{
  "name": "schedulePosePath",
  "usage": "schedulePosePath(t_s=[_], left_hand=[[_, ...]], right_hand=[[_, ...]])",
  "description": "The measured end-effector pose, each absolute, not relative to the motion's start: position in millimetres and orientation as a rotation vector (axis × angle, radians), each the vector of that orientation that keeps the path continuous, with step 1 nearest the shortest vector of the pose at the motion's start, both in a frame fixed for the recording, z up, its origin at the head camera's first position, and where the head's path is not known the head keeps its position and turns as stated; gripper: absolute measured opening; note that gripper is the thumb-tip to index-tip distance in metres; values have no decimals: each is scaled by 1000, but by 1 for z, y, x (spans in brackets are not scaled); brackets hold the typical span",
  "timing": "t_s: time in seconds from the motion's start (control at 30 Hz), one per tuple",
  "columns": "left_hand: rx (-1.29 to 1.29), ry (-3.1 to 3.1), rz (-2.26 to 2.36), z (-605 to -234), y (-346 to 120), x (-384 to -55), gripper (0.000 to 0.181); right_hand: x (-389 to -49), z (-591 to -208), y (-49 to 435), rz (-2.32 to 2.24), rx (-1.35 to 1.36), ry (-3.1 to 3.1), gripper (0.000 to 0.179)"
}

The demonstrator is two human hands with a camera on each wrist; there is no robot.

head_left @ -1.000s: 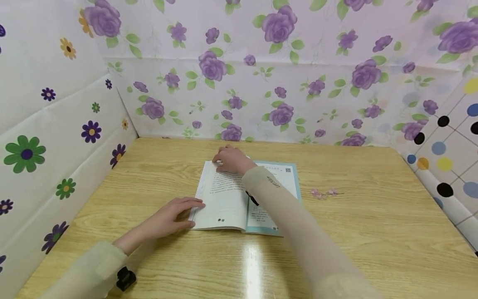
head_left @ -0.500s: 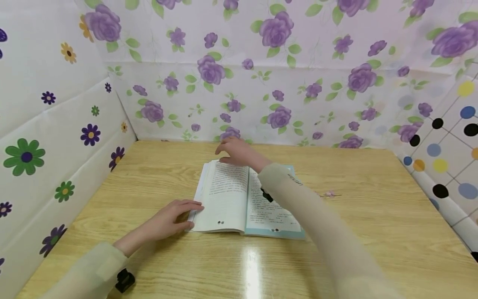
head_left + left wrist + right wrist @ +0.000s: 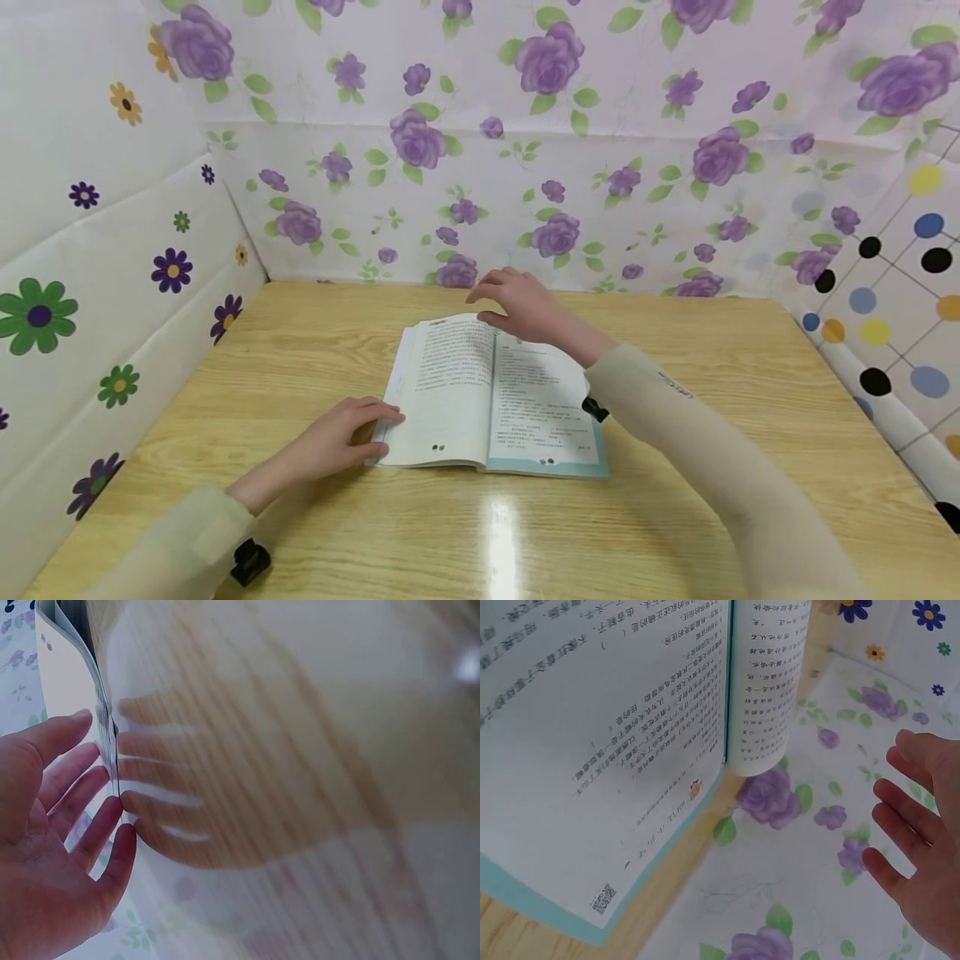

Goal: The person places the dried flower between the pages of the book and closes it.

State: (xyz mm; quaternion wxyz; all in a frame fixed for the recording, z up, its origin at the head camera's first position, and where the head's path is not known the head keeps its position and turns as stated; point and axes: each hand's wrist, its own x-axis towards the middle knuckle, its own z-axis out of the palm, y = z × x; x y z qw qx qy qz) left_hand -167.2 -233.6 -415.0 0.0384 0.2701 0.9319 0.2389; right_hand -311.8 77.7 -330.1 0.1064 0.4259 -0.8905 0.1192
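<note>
An open book [image 3: 452, 404] lies on the wooden table with printed text on both pages; the right page [image 3: 543, 429] has a light blue border. My left hand [image 3: 337, 440] rests at the lower left edge of the book. In the left wrist view, the fingers of the left hand [image 3: 64, 817] are loosely extended, with fingertips at the page edges. Over the book's top edge is my right hand [image 3: 525, 308], slightly bent and holding nothing. The right wrist view shows the right hand [image 3: 930, 832] apart from the book, its fingers spread.
A wall cover [image 3: 645, 242] with purple flowers stands behind the wooden table [image 3: 322, 333]. Flower-patterned [image 3: 172, 271] and dotted [image 3: 877, 333] panels flank the sides. The right forearm crosses over the right side of the book and table.
My right hand has moved from the left page's top rightward and lifted off. More text on the right page shows. The forearm now hides the small pink flower sprig. The left hand stays put.
</note>
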Motion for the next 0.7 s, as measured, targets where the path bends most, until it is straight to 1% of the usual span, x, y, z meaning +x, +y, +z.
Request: schedulePosePath(t_s=[0.23,0.57,0.7], left_hand=[[755,2869,721,-414,-231,-167,42],[732,2870,706,-417,-230,-169,42],[724,2868,713,-417,-231,-169,42]], right_hand=[[-307,-334,112,484,1148,-2502,27],[-298,-363,165,554,889,-2532,29],[-293,-370,183,558,853,-2511,29]])
